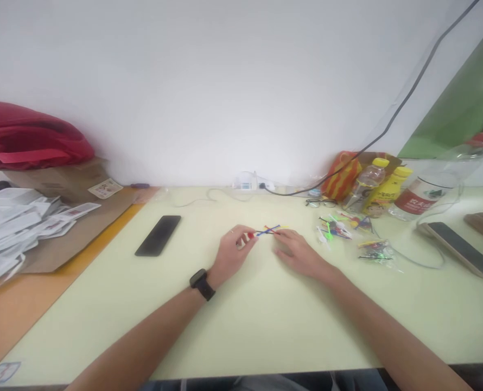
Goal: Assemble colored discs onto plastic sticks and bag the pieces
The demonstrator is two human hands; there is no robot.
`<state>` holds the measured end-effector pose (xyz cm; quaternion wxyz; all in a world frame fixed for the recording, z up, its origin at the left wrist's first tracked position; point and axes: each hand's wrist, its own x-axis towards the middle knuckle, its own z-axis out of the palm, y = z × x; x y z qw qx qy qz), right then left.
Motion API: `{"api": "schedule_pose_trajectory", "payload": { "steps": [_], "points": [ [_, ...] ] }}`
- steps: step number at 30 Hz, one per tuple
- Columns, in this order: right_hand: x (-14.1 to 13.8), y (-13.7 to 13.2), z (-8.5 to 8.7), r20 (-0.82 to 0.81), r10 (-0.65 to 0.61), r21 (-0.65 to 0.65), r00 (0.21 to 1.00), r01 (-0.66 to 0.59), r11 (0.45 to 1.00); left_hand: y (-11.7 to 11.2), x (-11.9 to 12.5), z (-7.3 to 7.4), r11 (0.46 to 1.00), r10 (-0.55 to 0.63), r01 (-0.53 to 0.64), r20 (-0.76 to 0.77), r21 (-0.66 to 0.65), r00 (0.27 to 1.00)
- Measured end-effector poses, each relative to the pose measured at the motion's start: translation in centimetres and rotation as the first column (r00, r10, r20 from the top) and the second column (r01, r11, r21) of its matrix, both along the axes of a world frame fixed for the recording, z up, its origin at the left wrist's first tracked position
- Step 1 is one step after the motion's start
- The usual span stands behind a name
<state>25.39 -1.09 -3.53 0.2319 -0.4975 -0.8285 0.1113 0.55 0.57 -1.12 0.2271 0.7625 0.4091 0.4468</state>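
Observation:
Between my two hands are several thin coloured plastic sticks (269,230), blue, red, dark and yellow, crossing one another just above the table. My left hand (235,248), with a black watch on its wrist, pinches one end of them; something small and red shows at its fingers. From the other side my right hand (293,251) closes on the sticks' right ends, fingertips partly hidden. How the sticks join is too small to tell. To the right lies a loose pile of similar coloured plastic pieces (335,227), with a clear bag of more pieces (376,252) nearer me.
A black phone (158,235) lies left on the pale table (225,336). Several bottles, including a yellow one (388,191), stand back right beside glasses (321,203). Another phone (461,248) lies far right. White packets (17,222) on cardboard fill the left; a cable (420,81) hangs at right.

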Motion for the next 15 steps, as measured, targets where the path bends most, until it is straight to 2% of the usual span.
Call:
{"api": "schedule_pose_trajectory", "payload": {
  "steps": [4, 8, 12, 15],
  "points": [
    [-0.16, -0.03, 0.27, -0.047, -0.001, -0.006, 0.999, 0.000, 1.000, -0.76, 0.25, -0.27, 0.961, -0.261, 0.258, -0.020, -0.096, 0.965],
    [-0.40, -0.06, 0.64, -0.147, 0.000, -0.022, 0.989, -0.003, 1.000, -1.08, 0.23, -0.35, 0.900, -0.391, 0.381, -0.006, -0.211, 0.920],
    [-0.47, 0.08, 0.62, -0.261, -0.007, -0.004, 0.965, 0.006, 1.000, -1.17, 0.20, -0.17, 0.875, -0.425, 0.406, -0.018, -0.264, 0.905],
    [-0.33, 0.20, 0.48, -0.224, 0.000, 0.012, 0.975, 0.003, 1.000, -1.03, 0.29, -0.20, 0.879, -0.405, 0.392, 0.010, -0.272, 0.914]
  ]
}}
